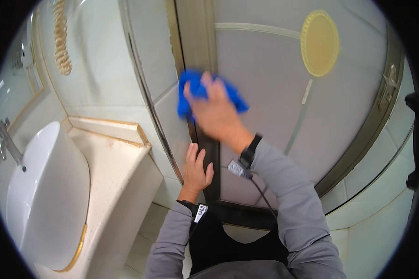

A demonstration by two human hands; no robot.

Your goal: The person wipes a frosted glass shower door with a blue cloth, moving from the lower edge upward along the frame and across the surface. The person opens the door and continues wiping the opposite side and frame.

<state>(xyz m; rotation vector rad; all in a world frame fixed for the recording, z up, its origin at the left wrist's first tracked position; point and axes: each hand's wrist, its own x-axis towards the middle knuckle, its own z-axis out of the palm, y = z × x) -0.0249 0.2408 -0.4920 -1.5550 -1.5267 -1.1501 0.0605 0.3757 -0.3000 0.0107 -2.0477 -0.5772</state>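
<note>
A blue cloth (195, 89) is bunched under my right hand (214, 108), which presses it against the dark metal door frame (199, 38). Motion blurs the fingers and the cloth. Lower down, my left hand (195, 172) rests with fingers apart on the frame's edge beside the wall tiles, holding nothing. To the right of the frame spans a frosted door panel (258, 76). On that panel sits a round yellow disc (319, 43) with a scalloped rim, a short pale strip (307, 91) below it.
On the left, a white vessel basin (56, 195) and a metal faucet (10, 143) stand on a pale stone countertop (108, 167) with a raised ledge. A coiled beige cord (61, 42) hangs by the tiled wall. A door latch (389, 83) is on the right-hand frame.
</note>
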